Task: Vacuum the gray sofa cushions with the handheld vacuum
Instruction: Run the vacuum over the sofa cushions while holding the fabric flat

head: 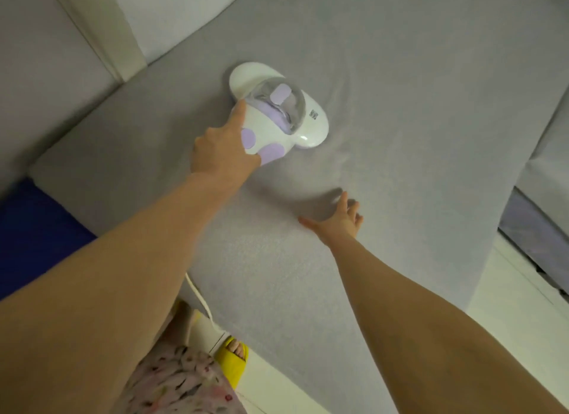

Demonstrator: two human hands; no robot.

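Forearms, two, bare, fill the lower frame; below them a floral garment [181, 379], a yellow slipper [235, 361] on pale floor, and a white cord [201, 306] running up under the left arm toward the machine. Right hand [334, 221]: open, fingers spread, resting flat or nearly flat on the gray seat cushion [385, 136], holding nothing; contact cannot be confirmed. Left hand [221, 150]: closed around the rear handle of the handheld vacuum [277, 105], index finger extended along the body's side. Vacuum: white plastic shell with lilac patches, its broad flat head lying on the cushion near the back-left corner, well apart from the right hand. Handling, judged: rigid, smooth, moderately light, managed one-handed; the handle is the proper hold, the clear dome likely the more fragile part. Container: one transparent dust cup on top, a lilac filter piece visible inside; any collected dust too blurred to tell. Cushion: soft, woven, faintly creased ahead of the head, likely to ruck under a push. Beyond: pale back cushions [184, 10]; a blue item [37, 229] at the left edge.
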